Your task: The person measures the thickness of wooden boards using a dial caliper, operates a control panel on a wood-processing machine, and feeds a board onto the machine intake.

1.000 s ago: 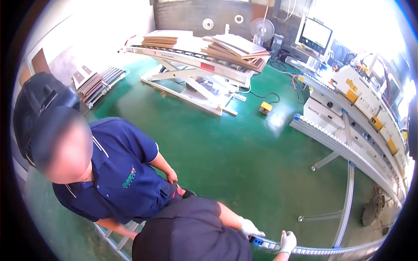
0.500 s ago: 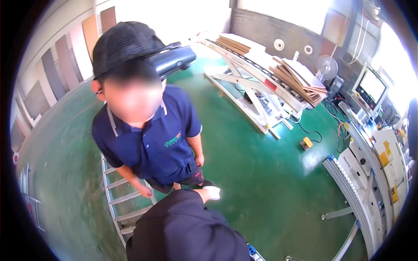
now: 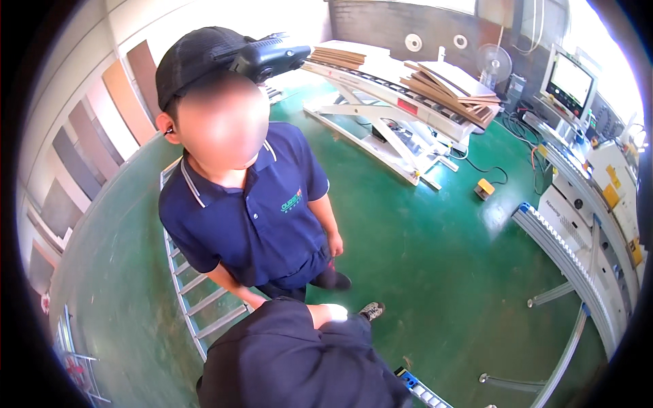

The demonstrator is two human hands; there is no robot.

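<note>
- Green shop floor (image 3: 422,272), glossy, carries nearly everything.
- Scissor-lift roller table (image 3: 437,118) stands on it, base rails down.
- On its rollers: neat stack of brown-edged panels (image 3: 340,57) at left end; fanned, skewed stack of panels (image 3: 452,87) at right end, corners overhanging.
- Also on floor: yellow foot pedal (image 3: 484,190) near the lift, black cable (image 3: 502,174) curving beside it; dark shoe (image 3: 332,279), patterned shoe (image 3: 372,311).
- Silver roller rail (image 3: 568,248) stands on angled legs, feet on floor.

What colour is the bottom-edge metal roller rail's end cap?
Blue end cap, clearest in the head view.
</note>
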